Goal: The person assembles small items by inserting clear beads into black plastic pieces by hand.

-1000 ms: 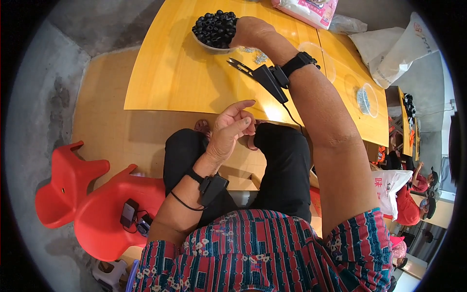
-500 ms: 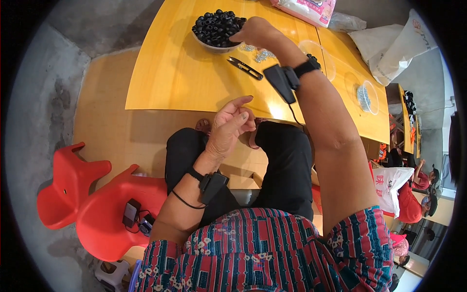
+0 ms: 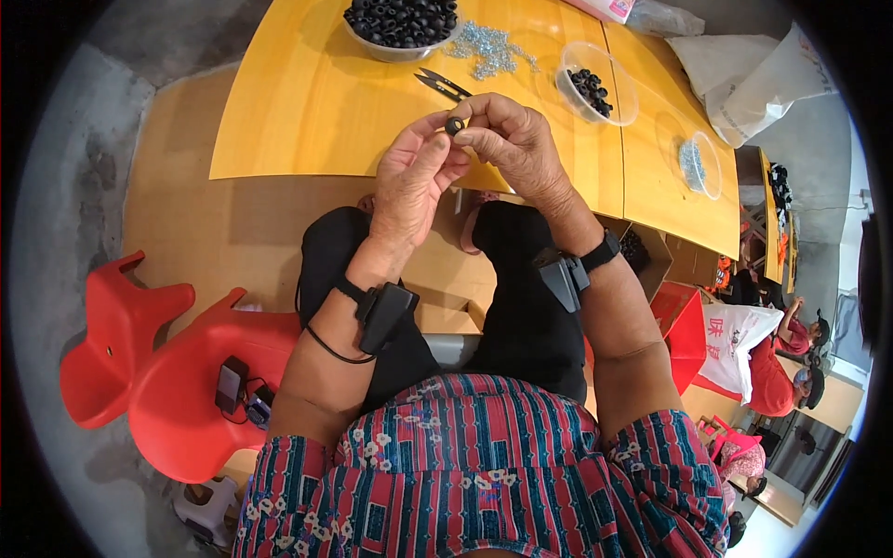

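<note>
The near edge of the worktop (image 3: 307, 112) runs under the two hands: the fingers are over the wood, the wrists in front of it. From the fingers to the left edge and the near left corner, a wide stretch of wood gives room for moving. On the far side the room is narrower, because the snips (image 3: 446, 83) lie just beyond the fingers, their points apart.

The left hand (image 3: 409, 191) has its grip closed at thumb and forefinger, pinching one black ring (image 3: 451, 125). The right hand (image 3: 521, 153) pinches the same ring from the other side, so it is between both hands, above the near edge.

I count one held ring, one pair of snips, one bowl (image 3: 400, 54) and two tubs. The bowl, toward the far left, is heaped with rings, too many to count. Just right of it lie loose small beads (image 3: 488, 46), also uncountable. The larger tub (image 3: 621, 100) holds some rings, overlapping; the smaller tub (image 3: 712, 177), near the right edge, holds small pale pieces.
</note>
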Demonstrator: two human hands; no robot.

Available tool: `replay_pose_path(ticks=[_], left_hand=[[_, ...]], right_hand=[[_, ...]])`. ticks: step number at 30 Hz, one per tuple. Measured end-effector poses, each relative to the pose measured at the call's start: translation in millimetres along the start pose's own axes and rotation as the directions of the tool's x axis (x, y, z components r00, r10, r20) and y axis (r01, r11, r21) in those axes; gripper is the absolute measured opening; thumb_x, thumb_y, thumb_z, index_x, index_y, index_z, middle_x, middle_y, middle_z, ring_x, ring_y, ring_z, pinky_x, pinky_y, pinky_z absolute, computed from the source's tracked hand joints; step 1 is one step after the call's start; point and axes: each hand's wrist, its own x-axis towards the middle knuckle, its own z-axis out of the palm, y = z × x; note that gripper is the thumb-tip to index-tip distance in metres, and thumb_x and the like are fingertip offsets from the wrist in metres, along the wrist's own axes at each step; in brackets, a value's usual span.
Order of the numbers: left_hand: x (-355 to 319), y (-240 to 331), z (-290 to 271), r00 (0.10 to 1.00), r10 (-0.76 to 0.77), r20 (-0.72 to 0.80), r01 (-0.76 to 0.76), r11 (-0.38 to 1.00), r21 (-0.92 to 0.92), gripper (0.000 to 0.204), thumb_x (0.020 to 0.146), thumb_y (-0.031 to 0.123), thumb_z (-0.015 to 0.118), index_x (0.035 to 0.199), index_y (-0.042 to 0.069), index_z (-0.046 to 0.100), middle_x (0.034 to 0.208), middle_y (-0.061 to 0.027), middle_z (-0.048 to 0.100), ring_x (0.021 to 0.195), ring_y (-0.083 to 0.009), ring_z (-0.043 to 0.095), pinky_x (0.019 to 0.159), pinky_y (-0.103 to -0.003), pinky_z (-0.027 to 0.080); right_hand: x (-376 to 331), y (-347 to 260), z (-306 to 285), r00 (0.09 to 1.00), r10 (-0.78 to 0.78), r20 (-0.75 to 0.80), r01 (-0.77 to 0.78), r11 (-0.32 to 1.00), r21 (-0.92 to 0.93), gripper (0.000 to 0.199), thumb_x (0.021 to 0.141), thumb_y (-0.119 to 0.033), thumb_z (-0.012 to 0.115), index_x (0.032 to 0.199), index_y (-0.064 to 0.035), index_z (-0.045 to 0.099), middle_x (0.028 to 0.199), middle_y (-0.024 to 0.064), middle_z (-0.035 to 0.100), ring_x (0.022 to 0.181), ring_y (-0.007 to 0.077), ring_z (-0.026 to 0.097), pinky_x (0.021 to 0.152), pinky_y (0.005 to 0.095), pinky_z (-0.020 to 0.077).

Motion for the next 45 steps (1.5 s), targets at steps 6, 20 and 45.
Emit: replay_pose_path(ticks=[6, 20, 45], left_hand=[[-1.8, -2.8, -1.1, 0.998, 0.038, -0.049, -0.039, 0.999, -0.011, 0.022, 0.092, 0.012, 0.055, 0.112, 0.005, 0.054, 0.100, -0.0038, 0.061, 0.087, -0.0114, 0.060, 0.079, -0.026, 0.050], [-4.8, -0.3, -1.8, 0.996, 0.006, -0.086, -0.009, 0.999, -0.040, 0.022, 0.091, 0.012, 0.056, 0.112, 0.004, 0.055, 0.096, -0.0029, 0.061, 0.082, -0.0101, 0.059, 0.077, -0.026, 0.050], [-5.2, 3.6, 0.1, 0.999, -0.021, -0.041, 0.021, 1.000, -0.017, 0.031, 0.092, 0.009, 0.052, 0.120, -0.001, 0.053, 0.101, -0.0041, 0.060, 0.088, -0.0096, 0.055, 0.082, -0.023, 0.046]], right_hand=[[-10.0, 3.0, 8.8, 0.993, -0.016, -0.113, 0.021, 0.999, 0.042, 0.018, 0.081, -0.006, 0.066, 0.099, -0.0026, 0.062, 0.074, -0.0013, 0.061, 0.066, 0.0038, 0.053, 0.060, 0.0176, 0.0436], [-15.1, -4.1, 15.1, 0.979, -0.095, -0.183, 0.055, 0.976, -0.210, 0.015, 0.078, -0.008, 0.070, 0.092, -0.0029, 0.066, 0.072, 0.0007, 0.064, 0.066, 0.0045, 0.059, 0.060, 0.0190, 0.0486], [-9.4, 4.4, 15.4, 0.987, 0.152, -0.044, -0.137, 0.961, 0.241, 0.023, 0.081, 0.001, 0.064, 0.103, -0.0021, 0.064, 0.076, 0.0003, 0.061, 0.065, 0.0046, 0.055, 0.059, 0.0170, 0.0455]])
